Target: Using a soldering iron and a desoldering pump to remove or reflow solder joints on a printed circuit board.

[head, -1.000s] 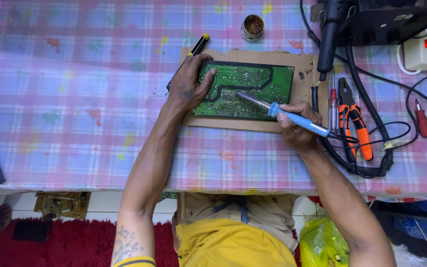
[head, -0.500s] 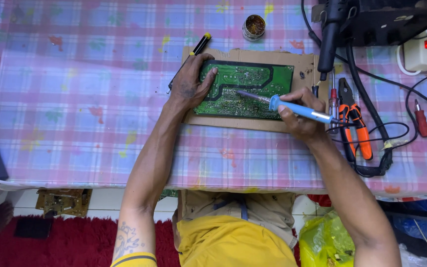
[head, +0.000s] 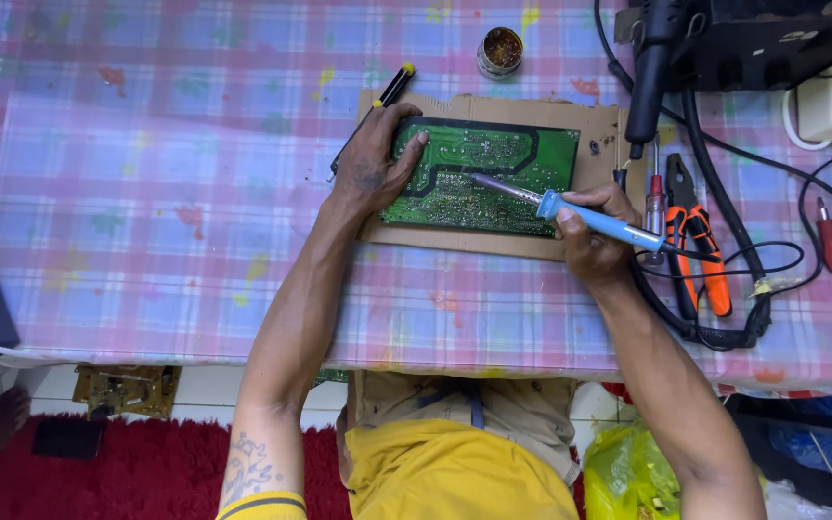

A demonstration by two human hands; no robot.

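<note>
Green circuit board (head: 479, 173): lies solder side up on a sheet of brown cardboard (head: 599, 135), which rests on the pink-and-blue checked tablecloth (head: 146, 193); board sits near the middle of the sheet, long edge toward the person.

Soldering iron (head: 570, 212), blue handle, metal tip over the centre of the board; whether the tip touches the board cannot be told; right hand (head: 594, 236) closed around the handle in a pen-like grip; cord trails off to the right.

Left hand (head: 373, 169): spread flat, fingers open, pressing on the left end of the board and gripping nothing.

Risks, as judged: the hot tip stands close to the left fingers, so a slip could burn them; the board is steadied by palm pressure alone and could shift on the cardboard, smearing solder between neighbouring joints; the cord lies among looped black cables (head: 715, 318) and could snag and jerk the iron.

Containers: small round tin (head: 500, 50) beyond the cardboard, open, holding a dark brown-gold mass, possibly flux or tip cleaner; yellow plastic bag (head: 628, 462) below the table edge, contents not discernible.

Adjacent: orange-handled pliers (head: 695, 241); black-and-yellow pen-like tool (head: 377, 106) at the cardboard's left corner.
</note>
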